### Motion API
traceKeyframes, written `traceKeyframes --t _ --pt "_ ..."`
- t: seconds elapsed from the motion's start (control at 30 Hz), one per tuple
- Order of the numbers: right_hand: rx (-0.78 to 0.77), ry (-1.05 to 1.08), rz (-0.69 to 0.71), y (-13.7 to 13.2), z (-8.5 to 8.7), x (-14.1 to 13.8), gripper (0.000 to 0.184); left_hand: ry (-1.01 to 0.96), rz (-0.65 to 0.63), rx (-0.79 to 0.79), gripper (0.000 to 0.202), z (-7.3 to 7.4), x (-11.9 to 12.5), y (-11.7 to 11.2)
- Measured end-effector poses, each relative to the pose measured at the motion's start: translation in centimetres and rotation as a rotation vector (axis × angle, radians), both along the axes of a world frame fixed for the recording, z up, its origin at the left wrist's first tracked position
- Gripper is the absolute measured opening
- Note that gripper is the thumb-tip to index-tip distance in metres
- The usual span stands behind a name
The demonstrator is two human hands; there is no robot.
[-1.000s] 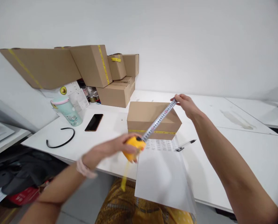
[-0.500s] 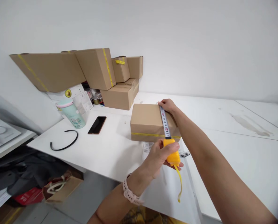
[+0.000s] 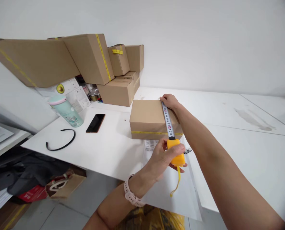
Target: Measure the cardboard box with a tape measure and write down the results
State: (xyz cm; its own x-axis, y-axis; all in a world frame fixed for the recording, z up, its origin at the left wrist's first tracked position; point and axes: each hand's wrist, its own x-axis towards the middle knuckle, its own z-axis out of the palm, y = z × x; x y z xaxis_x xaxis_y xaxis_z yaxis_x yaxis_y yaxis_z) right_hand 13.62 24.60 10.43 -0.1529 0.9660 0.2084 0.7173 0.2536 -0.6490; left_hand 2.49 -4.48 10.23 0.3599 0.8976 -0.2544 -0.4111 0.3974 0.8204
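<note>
- Left hand [image 3: 163, 156]: wrapped around the yellow plastic case of a tape measure [image 3: 175, 155], thumb across its upper side; a thin yellow cord [image 3: 179, 180] dangles from the near end of the case.
- Right hand [image 3: 170, 101]: fingers drawn in narrow on the far end of the white metal blade [image 3: 166, 119], at the far edge of the box top.
- Blade runs out straight between the hands, over a brown rectangular cardboard box [image 3: 144, 111] and past its near top edge; cannot tell whether it lies flat on the top.
- Tape measure case: in front of the box, above a white paper sheet [image 3: 176, 185] with printed rows; contact with the box not clear from here.
- Box sits on the white counter [image 3: 243, 143], yellow strip along its front side.
- Pen [image 3: 188, 150], mostly hidden by the case and forearm, just right of the case.
- To the left: black phone [image 3: 96, 123] lying flat, curved black band [image 3: 63, 147], mint-green tumbler [image 3: 69, 113] with a pink-rimmed lid.
- Behind these: brown cardboard cartons [image 3: 115, 91], stacked near the wall.
- Pale pink wristband [image 3: 133, 195] on the left wrist.
</note>
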Motion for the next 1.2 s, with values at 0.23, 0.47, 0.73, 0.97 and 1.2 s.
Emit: traceKeyframes --t 0.23,0.47,0.73,0.97,1.2 --pt "0.085 0.643 -0.113 -3.7 2.1 4.0 0.045 0.156 0.151 0.240 0.060 -0.9 -5.4 -2.3" --pt "0.005 0.438 -0.190 -14.9 -2.9 9.7 0.066 0.427 0.457 0.312 0.062 -4.4 -13.3 -0.5" --pt "0.103 0.333 -0.116 -16.1 0.8 7.6 0.052 0.344 0.420 0.451 0.063 -0.6 -14.6 4.6" --pt "0.429 0.103 -0.245 -10.3 2.4 6.2 0.029 0.312 0.443 0.521 0.061 1.8 -13.7 5.7" --pt "0.508 -0.061 -0.131 -7.3 2.6 5.0 0.021 0.250 -0.062 0.390 0.059 -2.3 -8.9 1.6"
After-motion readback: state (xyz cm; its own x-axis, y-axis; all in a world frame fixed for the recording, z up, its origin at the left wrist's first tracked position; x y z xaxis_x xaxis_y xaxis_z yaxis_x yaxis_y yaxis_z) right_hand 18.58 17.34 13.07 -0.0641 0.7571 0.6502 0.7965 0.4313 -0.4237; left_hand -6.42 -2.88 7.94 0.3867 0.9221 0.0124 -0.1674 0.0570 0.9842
